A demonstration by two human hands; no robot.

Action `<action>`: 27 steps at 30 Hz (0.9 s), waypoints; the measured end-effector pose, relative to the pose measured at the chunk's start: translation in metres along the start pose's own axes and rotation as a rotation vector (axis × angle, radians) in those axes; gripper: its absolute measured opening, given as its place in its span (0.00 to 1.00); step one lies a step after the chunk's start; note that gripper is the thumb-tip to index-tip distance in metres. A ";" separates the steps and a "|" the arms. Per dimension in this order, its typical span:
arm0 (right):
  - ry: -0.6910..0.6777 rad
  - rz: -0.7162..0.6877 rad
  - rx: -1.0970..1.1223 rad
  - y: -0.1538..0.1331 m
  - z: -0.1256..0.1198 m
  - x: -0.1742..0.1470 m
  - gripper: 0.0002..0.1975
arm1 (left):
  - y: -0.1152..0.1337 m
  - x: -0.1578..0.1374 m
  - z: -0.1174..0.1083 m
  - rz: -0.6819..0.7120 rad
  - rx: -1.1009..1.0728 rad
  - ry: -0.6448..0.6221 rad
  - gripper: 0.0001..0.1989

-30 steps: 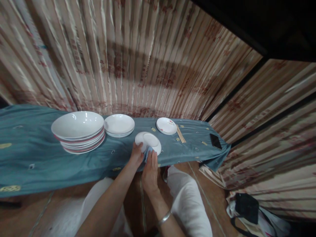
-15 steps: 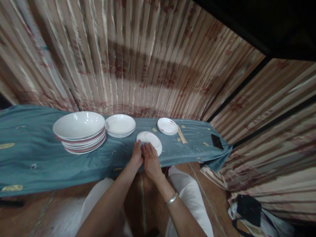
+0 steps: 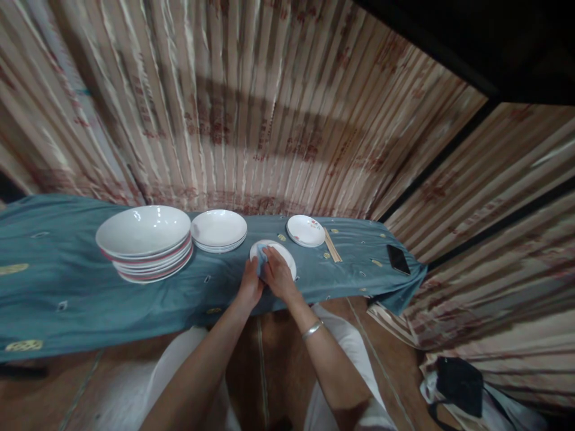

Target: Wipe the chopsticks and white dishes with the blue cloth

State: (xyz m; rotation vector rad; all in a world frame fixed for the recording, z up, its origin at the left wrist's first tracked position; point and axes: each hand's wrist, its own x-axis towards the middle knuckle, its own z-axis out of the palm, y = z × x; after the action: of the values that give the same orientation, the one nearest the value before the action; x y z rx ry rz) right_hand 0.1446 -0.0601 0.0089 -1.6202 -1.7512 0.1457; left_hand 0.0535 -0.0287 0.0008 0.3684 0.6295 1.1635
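Observation:
A small white plate lies near the front edge of the cloth-covered table. My left hand grips its near-left rim, thumb towards the top. Bunched over the plate is a pale blue cloth, pressed against it by the curled fingers of my right hand. A silver bracelet circles my right wrist. Just beyond, a short stack of small flower-patterned plates stands beside some wooden chopsticks.
To the left stand a stack of medium white plates and a taller stack of large white bowls, some red-rimmed. A black phone lies near the right end of the teal tablecloth. A pleated curtain hangs right behind the table.
My right hand has moved slightly up and its fingers have curled around the blue cloth, which now shows more over the plate. My left hand stays at the rim.

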 end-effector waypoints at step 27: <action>0.056 0.309 0.002 0.057 -0.005 -0.003 0.25 | 0.000 0.003 -0.004 -0.034 0.043 0.033 0.19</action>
State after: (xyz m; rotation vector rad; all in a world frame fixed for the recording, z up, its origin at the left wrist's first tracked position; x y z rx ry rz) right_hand 0.1938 -0.0537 -0.0193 -1.8676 -1.4489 0.2443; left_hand 0.0514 -0.0263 -0.0029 0.3747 0.6879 1.1272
